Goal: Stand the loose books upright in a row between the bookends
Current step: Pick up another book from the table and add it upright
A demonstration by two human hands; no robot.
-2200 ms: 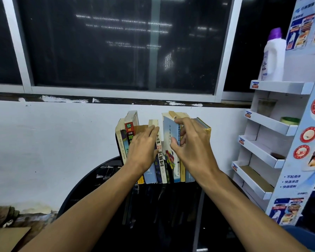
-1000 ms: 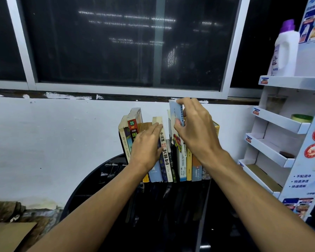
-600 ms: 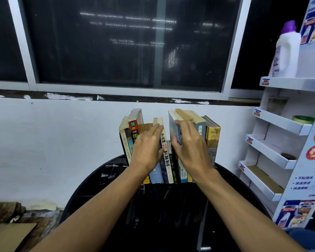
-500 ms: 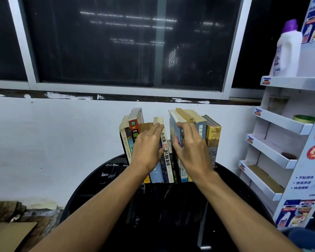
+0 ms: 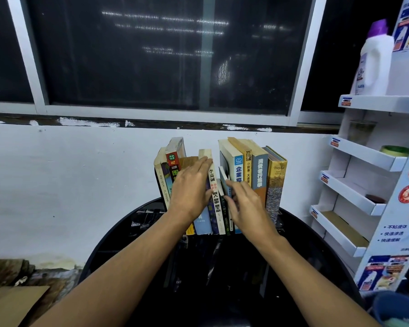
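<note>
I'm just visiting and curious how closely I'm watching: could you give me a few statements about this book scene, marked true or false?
1. The books stand on a round black table. True.
2. The left hand lies flat against book spines. True.
3. The right hand is lifting a book high above the row. False: it sits low, at the row's middle, with nothing lifted.
4. A white bottle with a purple cap stands on the top shelf at the right. True.
5. The yellow book is at the row's left end. False: it is at the right end.
</note>
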